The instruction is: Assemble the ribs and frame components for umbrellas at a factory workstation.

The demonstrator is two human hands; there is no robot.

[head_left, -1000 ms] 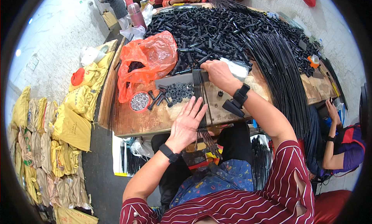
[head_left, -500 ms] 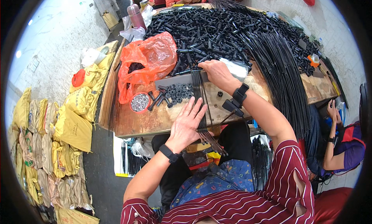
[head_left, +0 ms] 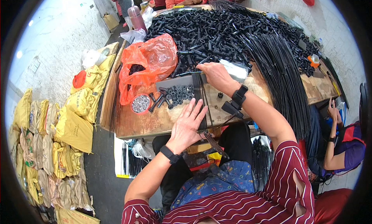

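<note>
My left hand (head_left: 188,125) lies over a narrow bundle of thin black rods (head_left: 198,88), its fingers stretched out. The bundle runs across the table's near edge toward my lap. At its far end my right hand (head_left: 217,74) is closed in a pinch; what sits between the fingertips is hidden. Left of the rods, small black ring-like parts (head_left: 180,94) lie in front of a grey strip (head_left: 164,84). Beside them are several black bolt-shaped pieces (head_left: 156,101) and a red-rimmed dish (head_left: 149,110) of small metal bits. A single black part (head_left: 220,95) lies right of the rods.
A large heap of black tubular parts (head_left: 201,34) covers the far table. An orange plastic bag (head_left: 159,53) is at left, a long sheaf of black rods (head_left: 281,73) at right. Yellow sacks (head_left: 73,129) stand on the left. Other people sit at the far side and right.
My right hand has shifted very slightly at the far end of the rods. My left hand stays nearly in place, and the view has moved a little.
</note>
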